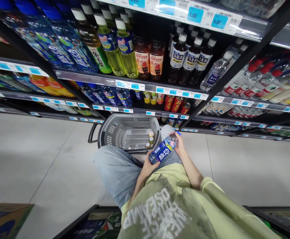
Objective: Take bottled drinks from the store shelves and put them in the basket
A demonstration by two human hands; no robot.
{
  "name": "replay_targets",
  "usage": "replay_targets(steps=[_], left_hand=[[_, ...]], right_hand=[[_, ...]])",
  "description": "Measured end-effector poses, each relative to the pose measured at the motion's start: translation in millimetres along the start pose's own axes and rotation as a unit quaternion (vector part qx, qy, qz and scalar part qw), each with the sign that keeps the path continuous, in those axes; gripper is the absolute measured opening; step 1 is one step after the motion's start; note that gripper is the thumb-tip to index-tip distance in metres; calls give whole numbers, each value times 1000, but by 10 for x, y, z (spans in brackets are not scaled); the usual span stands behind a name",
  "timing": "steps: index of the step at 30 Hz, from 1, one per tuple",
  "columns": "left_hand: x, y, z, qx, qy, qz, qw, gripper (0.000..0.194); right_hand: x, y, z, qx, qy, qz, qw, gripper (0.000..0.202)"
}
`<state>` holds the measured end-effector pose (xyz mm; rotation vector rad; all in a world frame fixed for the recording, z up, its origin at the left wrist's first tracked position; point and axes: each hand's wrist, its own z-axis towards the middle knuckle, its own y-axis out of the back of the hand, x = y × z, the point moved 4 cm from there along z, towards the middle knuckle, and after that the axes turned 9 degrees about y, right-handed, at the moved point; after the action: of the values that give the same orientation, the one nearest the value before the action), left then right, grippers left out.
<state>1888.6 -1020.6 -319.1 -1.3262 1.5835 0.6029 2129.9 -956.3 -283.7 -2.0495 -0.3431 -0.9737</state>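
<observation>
Blue-label bottle [164,150] held low over lap, lying tilted, cap toward 2 o'clock. Left hand [150,165] cups its base; right hand [179,142] wraps neck end, so two-point grip keeps label facing up, readable. Grey basket [110,131] on floor at 11 o'clock of bottle, within reach, small items inside. Drink shelves [135,83] beyond at 12.

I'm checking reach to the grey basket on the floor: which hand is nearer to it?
Right. The right hand grips the cap end of the blue bottle beside the grey basket rim; the left hand holds the bottle's base, farther back.
</observation>
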Motion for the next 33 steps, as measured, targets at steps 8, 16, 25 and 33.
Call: replay_targets(steps=[8,16,25,33], left_hand=[[-97,63,2,-132,-191,217,948,80],[-107,127,-74,-185,-255,313,896,47],[-175,110,-63,-216,-230,278,907,67],[-232,96,-77,-184,-151,163,958,82]], right_hand=[[-17,6,-12,26,19,-6,999,32],[-111,48,71,21,-11,-21,999,27],[-153,84,129,25,-40,-18,999,31],[-87,89,94,32,-17,-27,999,23]])
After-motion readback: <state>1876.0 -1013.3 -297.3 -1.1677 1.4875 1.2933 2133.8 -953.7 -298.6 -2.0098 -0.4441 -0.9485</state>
